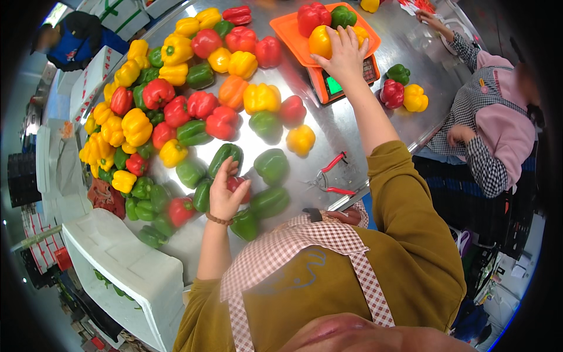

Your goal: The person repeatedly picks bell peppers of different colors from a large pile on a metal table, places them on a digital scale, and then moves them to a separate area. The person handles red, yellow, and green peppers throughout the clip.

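Note:
My right hand lies over yellow bell pepper on the orange tray of a digital scale, fingers spread and curving down on it. Yellow also shows right of the fingers; whether it is a separate pepper is hidden. A red bell pepper and a green bell pepper share the tray. My left hand is held with thumb and fingers apart, nothing visibly gripped. Behind it a red pepper shows partly, and green peppers lie around it on the metal table.
Red-handled pliers or snips lie near the table's front edge. A heap of mixed bell peppers covers the left side. Three peppers sit right of the scale. A white foam box stands lower left. A co-worker is at the right.

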### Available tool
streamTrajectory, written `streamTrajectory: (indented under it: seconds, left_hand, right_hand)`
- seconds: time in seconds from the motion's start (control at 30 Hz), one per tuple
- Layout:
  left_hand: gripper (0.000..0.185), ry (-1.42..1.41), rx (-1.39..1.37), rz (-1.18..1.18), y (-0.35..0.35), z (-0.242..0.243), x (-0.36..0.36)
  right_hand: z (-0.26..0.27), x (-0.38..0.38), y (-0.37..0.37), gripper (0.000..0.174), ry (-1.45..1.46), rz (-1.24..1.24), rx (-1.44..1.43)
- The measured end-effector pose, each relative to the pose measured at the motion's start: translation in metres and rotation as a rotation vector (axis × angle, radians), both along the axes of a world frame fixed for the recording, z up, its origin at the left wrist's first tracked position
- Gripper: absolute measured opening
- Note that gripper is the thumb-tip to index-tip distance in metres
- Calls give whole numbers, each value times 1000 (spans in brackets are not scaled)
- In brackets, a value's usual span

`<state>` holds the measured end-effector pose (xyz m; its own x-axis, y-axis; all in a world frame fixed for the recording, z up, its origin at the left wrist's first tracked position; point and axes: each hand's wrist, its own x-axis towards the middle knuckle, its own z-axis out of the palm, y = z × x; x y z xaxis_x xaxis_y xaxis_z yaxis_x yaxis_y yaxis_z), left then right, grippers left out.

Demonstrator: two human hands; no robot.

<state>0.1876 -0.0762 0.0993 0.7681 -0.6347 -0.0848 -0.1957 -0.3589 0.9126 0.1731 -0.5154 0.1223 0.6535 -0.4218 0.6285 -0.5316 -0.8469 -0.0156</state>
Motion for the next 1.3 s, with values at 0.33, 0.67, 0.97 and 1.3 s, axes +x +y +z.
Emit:
streamTrajectory:
  seconds: [0.33,0.67,0.97,1.3]
  left_hand:
    - [72,35,38,-10,6,-7,-2]
    - [63,-41,25,-39,2,-7,-3]
    - [53,-166,32,-15,12,-1,5]
    - [58,-441,164,203,50,19,78]
  right_hand:
    - [7,-20,76,69,-318,353,377]
    - [-45,-41,223,60,-123,924,433]
    - [-63,-48,233,53,-233,871,389]
    - [-46,-49,245,57,-76,920,728]
